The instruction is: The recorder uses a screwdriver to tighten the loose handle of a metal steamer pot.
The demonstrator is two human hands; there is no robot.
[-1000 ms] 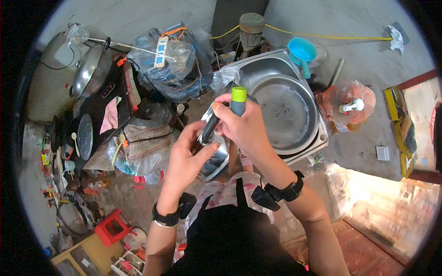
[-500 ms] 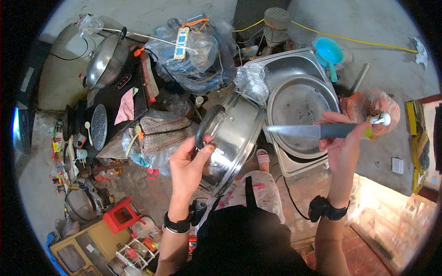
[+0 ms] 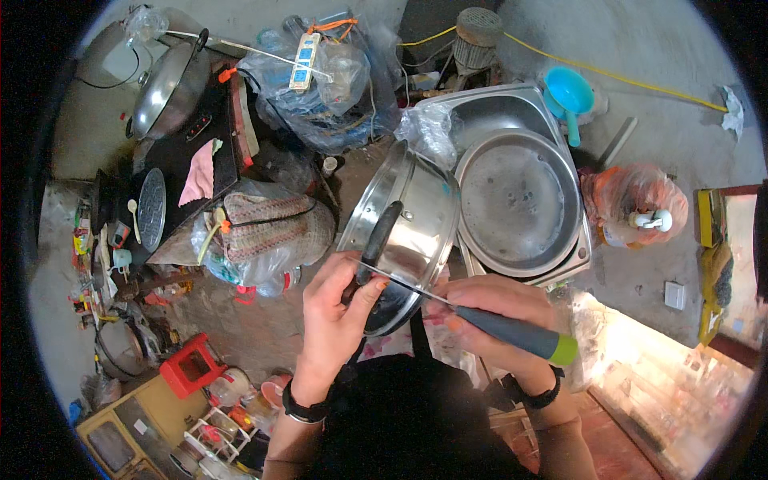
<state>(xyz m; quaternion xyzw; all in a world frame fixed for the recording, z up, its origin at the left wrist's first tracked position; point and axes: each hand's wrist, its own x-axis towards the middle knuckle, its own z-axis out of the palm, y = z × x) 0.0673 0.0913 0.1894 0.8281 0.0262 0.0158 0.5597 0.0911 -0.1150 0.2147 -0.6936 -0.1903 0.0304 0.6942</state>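
A shiny steel pot [image 3: 428,228] is tilted in front of me, its side with a black loop handle [image 3: 382,232] facing up. My left hand [image 3: 330,316] grips it by that handle, the thumb near the handle's lower end. My right hand [image 3: 500,298] is closed on a knife [image 3: 512,332] with a dark grey, green-ended handle. Its blade points left and lies across the pot's side, the tip by the black handle and my left fingers. Whether the edge touches the metal I cannot tell.
A round steel basin [image 3: 520,204] with some water sits in the sink [image 3: 524,104]. Behind it are a turquoise dipper [image 3: 570,90] and a motor-like pump [image 3: 478,44]. A wok [image 3: 172,88] stands far left; a red stool [image 3: 192,366] is lower left.
My right hand has brought the knife down and left from over the basin to the pot. The pot has turned slightly in my left hand.
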